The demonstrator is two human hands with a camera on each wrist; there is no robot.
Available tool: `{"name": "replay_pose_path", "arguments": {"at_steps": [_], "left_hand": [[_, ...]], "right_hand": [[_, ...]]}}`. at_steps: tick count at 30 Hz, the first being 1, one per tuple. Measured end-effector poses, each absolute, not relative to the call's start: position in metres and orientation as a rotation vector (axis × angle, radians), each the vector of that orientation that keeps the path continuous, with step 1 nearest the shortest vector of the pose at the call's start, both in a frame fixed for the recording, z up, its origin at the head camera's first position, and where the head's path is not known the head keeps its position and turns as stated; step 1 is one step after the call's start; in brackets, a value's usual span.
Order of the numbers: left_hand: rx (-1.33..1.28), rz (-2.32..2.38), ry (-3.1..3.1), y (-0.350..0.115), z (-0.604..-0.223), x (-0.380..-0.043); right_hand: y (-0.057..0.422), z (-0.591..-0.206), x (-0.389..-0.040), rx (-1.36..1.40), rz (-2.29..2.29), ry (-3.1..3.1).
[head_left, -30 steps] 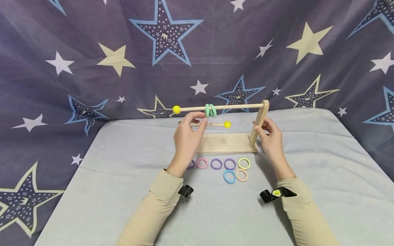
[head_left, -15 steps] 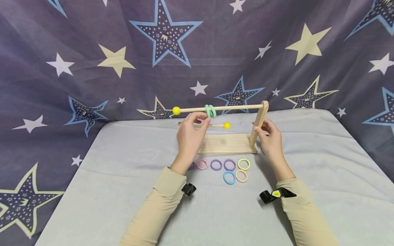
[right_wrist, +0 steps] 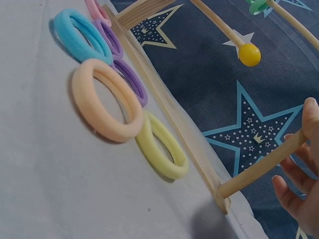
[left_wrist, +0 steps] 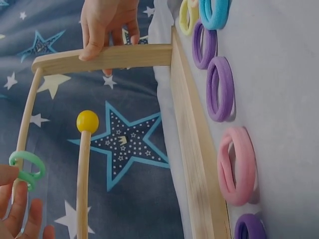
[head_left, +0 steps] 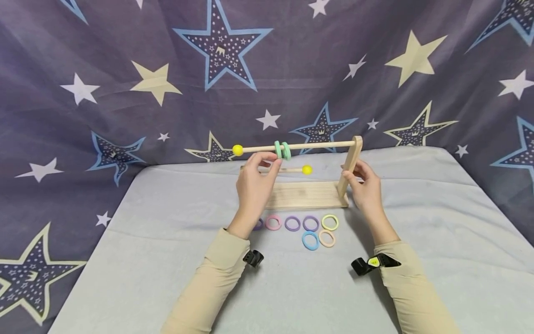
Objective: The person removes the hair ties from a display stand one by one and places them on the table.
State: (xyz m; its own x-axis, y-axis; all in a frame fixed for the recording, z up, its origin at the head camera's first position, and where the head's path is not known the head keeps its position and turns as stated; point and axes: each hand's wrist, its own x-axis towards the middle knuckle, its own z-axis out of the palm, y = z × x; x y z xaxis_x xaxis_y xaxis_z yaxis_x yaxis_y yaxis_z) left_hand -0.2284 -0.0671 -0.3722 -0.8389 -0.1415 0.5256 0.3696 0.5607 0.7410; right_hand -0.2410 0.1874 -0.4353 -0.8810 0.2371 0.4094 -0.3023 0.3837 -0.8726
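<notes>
Two green hair ties [head_left: 286, 151] hang on the upper rod [head_left: 321, 145] of a wooden stand [head_left: 308, 195]; the rod ends in a yellow ball [head_left: 238, 150]. My left hand [head_left: 255, 183] pinches the left-hand green hair tie [left_wrist: 30, 167] between thumb and fingers, just below the rod. With thumb and fingers on either side, my right hand [head_left: 367, 188] grips the upright post [head_left: 350, 164] at the stand's right end. A lower rod with a yellow ball [head_left: 307, 170] runs behind my left hand, which hides the stand's left part.
On the grey cloth before the stand lie several loose hair ties: pink [head_left: 273, 222], purple [head_left: 293, 223], yellow [head_left: 330, 222], blue [head_left: 310, 240] and peach [head_left: 327, 238]. Another purple one [left_wrist: 250, 228] is partly covered by my left wrist in the head view. A star-patterned curtain [head_left: 267, 55] hangs behind.
My left hand shifts slightly right, then back left. The two green hair ties, close together before, now stand a little apart on the rod. My right hand stays on the post.
</notes>
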Motion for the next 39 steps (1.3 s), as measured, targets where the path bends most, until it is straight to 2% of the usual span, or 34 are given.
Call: {"name": "replay_pose_path", "arguments": {"at_steps": [39], "left_hand": [[0.003, -1.316, -2.159, -0.122, -0.367, -0.221]], "right_hand": [[0.187, -0.434, -0.241, 0.041, 1.508, -2.193]]}}
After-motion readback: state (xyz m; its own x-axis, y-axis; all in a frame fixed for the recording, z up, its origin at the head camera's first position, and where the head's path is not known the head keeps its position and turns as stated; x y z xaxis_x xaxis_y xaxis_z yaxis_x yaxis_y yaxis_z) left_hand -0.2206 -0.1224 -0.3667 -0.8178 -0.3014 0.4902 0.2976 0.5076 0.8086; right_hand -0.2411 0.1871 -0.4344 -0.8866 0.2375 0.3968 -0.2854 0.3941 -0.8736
